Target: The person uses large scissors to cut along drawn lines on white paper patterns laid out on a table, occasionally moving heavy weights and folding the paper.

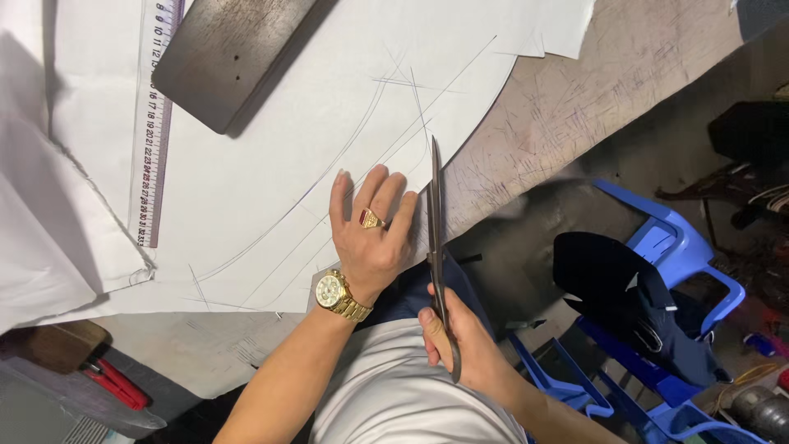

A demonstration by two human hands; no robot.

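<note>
My left hand [370,230] lies flat on a large white paper sheet [271,156] marked with curved pencil lines; it wears a gold ring with a red stone and a gold wristwatch. My right hand [456,341] grips the handles of long dark scissors [435,222]. Their blades point away from me along the sheet's curved cut edge, right beside my left fingers. The sheet rests on a scratched worktable [575,99].
A dark flat metal bar [226,53] and a clear ruler [154,123] lie on the paper at the upper left. White fabric [49,247] hangs at the left. A blue plastic chair [657,247] with dark clothing on it stands to the right.
</note>
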